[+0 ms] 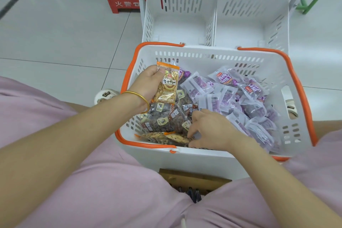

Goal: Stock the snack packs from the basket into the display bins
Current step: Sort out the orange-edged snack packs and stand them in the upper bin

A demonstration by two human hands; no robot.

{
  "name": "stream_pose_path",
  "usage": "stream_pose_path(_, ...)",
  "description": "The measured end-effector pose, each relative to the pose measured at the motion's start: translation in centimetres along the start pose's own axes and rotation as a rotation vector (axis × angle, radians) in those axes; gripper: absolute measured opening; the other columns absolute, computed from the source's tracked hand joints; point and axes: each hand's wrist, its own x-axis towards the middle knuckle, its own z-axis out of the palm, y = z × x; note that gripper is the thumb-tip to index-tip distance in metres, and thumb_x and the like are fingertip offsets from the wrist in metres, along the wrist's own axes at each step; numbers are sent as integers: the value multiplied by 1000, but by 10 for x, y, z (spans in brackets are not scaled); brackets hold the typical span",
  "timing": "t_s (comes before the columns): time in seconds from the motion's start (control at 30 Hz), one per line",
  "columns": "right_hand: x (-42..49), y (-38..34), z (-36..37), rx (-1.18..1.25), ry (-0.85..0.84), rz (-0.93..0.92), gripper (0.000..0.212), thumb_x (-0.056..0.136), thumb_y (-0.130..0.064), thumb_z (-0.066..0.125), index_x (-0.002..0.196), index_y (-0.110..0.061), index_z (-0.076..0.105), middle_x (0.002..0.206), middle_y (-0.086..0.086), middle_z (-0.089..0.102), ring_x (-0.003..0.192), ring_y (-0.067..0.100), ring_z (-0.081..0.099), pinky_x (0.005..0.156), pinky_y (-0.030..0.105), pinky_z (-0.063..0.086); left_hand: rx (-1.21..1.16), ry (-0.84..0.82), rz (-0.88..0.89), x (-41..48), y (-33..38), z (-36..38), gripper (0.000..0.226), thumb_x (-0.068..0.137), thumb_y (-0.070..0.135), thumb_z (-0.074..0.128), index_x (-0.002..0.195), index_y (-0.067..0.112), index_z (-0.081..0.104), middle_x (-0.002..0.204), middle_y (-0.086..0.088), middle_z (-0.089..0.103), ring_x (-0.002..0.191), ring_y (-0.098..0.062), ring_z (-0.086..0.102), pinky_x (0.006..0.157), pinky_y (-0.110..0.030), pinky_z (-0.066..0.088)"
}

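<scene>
Now, the left hand (pixel 148 84) is up over the left edge of the basket (pixel 203 51), fingers and thumb wrapped round a pale nut pack (pixel 167 87) with an orange top seal. The right hand (pixel 209 127) is down in the near left corner, fingers bent, tips on the yellow seed packs (pixel 166 137); whether they have closed on one I cannot tell.

Trouble, I'd say, comes from the film: it is glossy and crinkly, so a pack held loosely could slide out and drop over the orange rim to the floor tiles; a hurried grab down there could also drag a neighbouring dark red pack (pixel 166 119) along with it. Mixing is the other risk: the purple packs (pixel 231 94), soft, pillowy and heaped along the right side, could end up sharing a bin with the nuts.

Both display bins, the left bin (pixel 177 24) and the right bin (pixel 251 24), stand just beyond the basket's far edge; hard white plastic, slotted walls, smooth floors, nothing in them yet. The basket is the same rigid slotted plastic, with orange handles folded flat.
</scene>
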Motion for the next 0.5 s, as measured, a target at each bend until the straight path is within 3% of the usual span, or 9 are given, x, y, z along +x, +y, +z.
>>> stream_pose_path(0.1,-7,1,9,-15,124,-60,17,75,-41,70,88,-31,75,90,-5,42,95,21,46,70,28,30,-19,-5,6,0,2,2,20,96,36,44,90,25,61,92,-10,52,79,-25,42,60,-34,32)
stream_pose_path(0.2,-12,4,15,-14,252,-94,7,55,-31,78,57,-29,71,74,-4,48,74,23,51,56,29,32,-17,-13,1,-1,5,4,20,94,37,44,90,27,62,93,-8,52,82,-25,44,63,-37,34)
stream_pose_path(0.27,-10,7,21,-41,330,-103,10,53,-25,75,50,-26,66,71,-5,47,73,19,44,53,28,32,-9,-17,10,-1,6,6,20,97,34,43,90,26,60,92,-8,50,80,-25,42,57,-32,32)
stream_pose_path(0.37,-8,12,28,-15,482,-104,15,61,-17,70,50,-20,60,74,-2,50,75,18,35,54,30,38,-8,-8,16,-2,11,12,22,100,29,41,87,23,57,87,-11,51,77,-23,42,52,-27,30)
stream_pose_path(0.5,-4,17,20,115,591,-69,23,82,-25,51,66,-15,65,82,1,56,75,22,48,60,32,44,0,-14,36,-3,13,13,21,100,29,41,89,23,58,83,-5,59,68,-17,51,50,-22,34)
